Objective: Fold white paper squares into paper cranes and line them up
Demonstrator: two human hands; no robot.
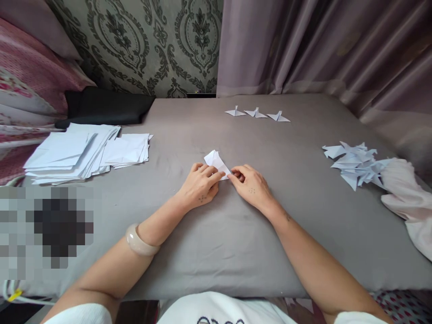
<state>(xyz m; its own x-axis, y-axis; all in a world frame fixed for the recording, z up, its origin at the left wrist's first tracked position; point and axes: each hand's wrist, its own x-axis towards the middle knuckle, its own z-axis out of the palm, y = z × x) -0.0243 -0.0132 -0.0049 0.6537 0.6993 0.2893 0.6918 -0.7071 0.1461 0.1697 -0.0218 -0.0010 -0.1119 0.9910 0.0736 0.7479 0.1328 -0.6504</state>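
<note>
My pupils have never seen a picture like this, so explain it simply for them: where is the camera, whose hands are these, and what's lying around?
There is no robot here. A person wears a camera on the head, so this single picture looks forward and down at their own two bare hands.

The left hand lays its fingers on a small piece of folded white paper. The right hand touches its lower right corner; whether it pinches it is hard to tell.

On the grey cloth, white paper stacks lie to the left, three folded paper figures stand in a row at the back, and a heap of folded paper lies to the right.
</note>
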